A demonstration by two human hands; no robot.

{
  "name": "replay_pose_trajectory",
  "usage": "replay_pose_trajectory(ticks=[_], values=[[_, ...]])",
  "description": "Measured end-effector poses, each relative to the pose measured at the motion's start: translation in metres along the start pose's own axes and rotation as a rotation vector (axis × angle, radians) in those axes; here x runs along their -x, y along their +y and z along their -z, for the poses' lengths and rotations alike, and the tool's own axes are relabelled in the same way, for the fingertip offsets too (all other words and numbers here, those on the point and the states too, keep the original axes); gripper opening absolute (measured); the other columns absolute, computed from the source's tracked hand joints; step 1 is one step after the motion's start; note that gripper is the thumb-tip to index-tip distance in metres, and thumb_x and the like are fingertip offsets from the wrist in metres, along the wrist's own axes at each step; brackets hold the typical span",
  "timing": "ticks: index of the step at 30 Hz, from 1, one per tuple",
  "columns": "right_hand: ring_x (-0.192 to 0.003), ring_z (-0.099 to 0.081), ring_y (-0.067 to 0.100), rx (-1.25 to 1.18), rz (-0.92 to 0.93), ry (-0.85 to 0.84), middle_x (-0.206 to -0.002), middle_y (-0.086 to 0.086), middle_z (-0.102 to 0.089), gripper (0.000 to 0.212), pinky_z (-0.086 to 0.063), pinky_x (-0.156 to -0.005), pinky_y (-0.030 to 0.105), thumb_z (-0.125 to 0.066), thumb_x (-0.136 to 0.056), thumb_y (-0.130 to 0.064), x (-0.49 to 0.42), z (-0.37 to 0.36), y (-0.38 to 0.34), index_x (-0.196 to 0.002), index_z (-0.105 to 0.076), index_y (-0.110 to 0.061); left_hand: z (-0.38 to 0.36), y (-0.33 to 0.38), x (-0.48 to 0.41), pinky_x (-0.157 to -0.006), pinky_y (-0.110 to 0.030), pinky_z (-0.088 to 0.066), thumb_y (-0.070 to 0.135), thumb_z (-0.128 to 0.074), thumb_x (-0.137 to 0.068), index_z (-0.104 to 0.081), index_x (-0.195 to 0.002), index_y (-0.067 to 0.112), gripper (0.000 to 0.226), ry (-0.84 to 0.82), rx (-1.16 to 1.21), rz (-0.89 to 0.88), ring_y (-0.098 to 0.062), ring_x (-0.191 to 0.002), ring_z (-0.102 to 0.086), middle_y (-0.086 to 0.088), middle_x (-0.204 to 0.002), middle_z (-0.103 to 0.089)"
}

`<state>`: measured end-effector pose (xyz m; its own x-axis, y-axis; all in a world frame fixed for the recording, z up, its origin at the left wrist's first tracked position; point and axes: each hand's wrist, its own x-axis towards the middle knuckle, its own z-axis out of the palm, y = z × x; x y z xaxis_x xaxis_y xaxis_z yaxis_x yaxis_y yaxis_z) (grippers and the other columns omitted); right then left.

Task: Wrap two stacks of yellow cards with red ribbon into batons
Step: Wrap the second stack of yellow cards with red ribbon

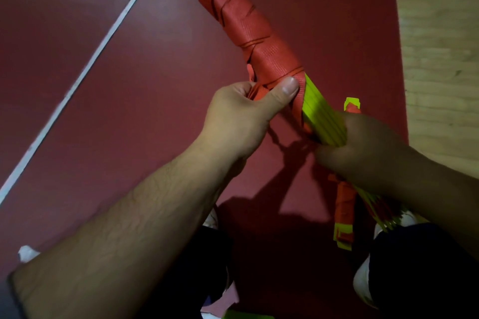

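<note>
Floor comes first: on the far left a white line (85, 70) runs slanted over the red floor (108, 21). A small white scrap (27, 252) lies low down near the picture's edge.

Next is the left hand (241, 122). Its fingers curl round the wrapped part of the baton (261, 46). Its thumb (282, 93) presses flat on the last turn of red ribbon (233, 8), right where the red stops. That thumb has the big job now, I think: if it lifts, the last turn may go loose.

Past the thumb the yellow cards (324, 116) are bare. The right hand (363, 147) (it is in dark shadow) curls tight round those bare cards. A loose ribbon (344, 204) hangs just under it, but I cannot tell how it joins the wrap.

To do this step well, pull the ribbon snug and lay each new turn a little over the last one. Move the thumb down only when the new turn is tight. Squeeze the cards so none slide out.

The baton seems to be held up over the floor, and its top end goes out of the top of the picture. The wide red floor on the left gives room to swing the ribbon round. Close below are the person's legs and white shoes (363, 285), so that side is tight. On the far right the red floor ends at a straight edge, and a pale wood floor (440, 59) begins.
</note>
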<state>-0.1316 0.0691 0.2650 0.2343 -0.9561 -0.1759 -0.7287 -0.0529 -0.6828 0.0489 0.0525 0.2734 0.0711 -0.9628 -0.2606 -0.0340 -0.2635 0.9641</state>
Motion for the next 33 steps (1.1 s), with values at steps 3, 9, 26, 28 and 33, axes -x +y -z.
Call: replay_pose_trajectory(ticks=[3, 9, 26, 28, 33], values=[[-0.052, -0.051, 0.004, 0.055, 0.014, 0.02, -0.056, -0.004, -0.055, 0.02, -0.031, -0.048, 0.018, -0.073, -0.076, -0.024, -0.002, 0.005, 0.0, -0.071, -0.054, -0.023, 0.0, 0.001, 0.001, -0.074, -0.046, -0.049, 0.049, -0.079, -0.072, -0.068, -0.069, 0.009, 0.042, -0.025, -0.025, -0.042, -0.02, -0.069, -0.047, -0.004, -0.064, -0.054], [-0.044, -0.062, 0.015, -0.199, -0.056, -0.057, -0.056, 0.003, -0.066, 0.008, -0.043, -0.041, 0.02, -0.068, -0.073, -0.017, 0.001, 0.008, -0.007, -0.077, -0.062, -0.019, 0.003, 0.009, 0.003, -0.073, -0.056, -0.052, 0.052, -0.078, -0.073, -0.056, -0.079, -0.008, 0.064, -0.061, -0.057, -0.103, -0.023, -0.069, -0.042, -0.01, -0.066, -0.043], [-0.043, -0.058, 0.006, -0.12, -0.024, -0.046, -0.056, -0.001, -0.065, 0.011, -0.038, -0.043, 0.017, -0.068, -0.07, -0.021, -0.001, 0.012, -0.006, -0.076, -0.058, -0.024, 0.015, 0.029, 0.006, -0.064, -0.061, -0.048, 0.049, -0.072, -0.086, -0.044, -0.069, 0.016, 0.047, -0.169, -0.094, -0.024, -0.013, -0.041, -0.023, -0.003, -0.06, -0.024], [-0.056, -0.058, 0.008, -0.018, -0.04, -0.008, -0.06, -0.002, -0.062, 0.016, -0.04, -0.055, 0.026, -0.069, -0.069, -0.028, 0.001, 0.008, -0.004, -0.082, -0.06, -0.024, 0.011, 0.026, 0.008, -0.076, -0.08, -0.044, 0.059, -0.073, -0.078, -0.045, -0.066, 0.017, 0.051, -0.13, -0.097, -0.009, -0.016, -0.043, -0.021, -0.001, -0.056, -0.025], [-0.065, -0.051, 0.018, 0.163, 0.028, 0.062, -0.071, -0.006, -0.056, 0.035, -0.034, -0.064, 0.034, -0.069, -0.071, -0.044, 0.006, -0.003, -0.002, -0.093, -0.054, -0.021, 0.008, 0.02, 0.012, -0.078, -0.074, -0.049, 0.061, -0.073, -0.079, -0.053, -0.045, 0.02, 0.056, -0.037, -0.17, 0.008, -0.018, -0.048, -0.032, 0.009, -0.043, -0.032]])
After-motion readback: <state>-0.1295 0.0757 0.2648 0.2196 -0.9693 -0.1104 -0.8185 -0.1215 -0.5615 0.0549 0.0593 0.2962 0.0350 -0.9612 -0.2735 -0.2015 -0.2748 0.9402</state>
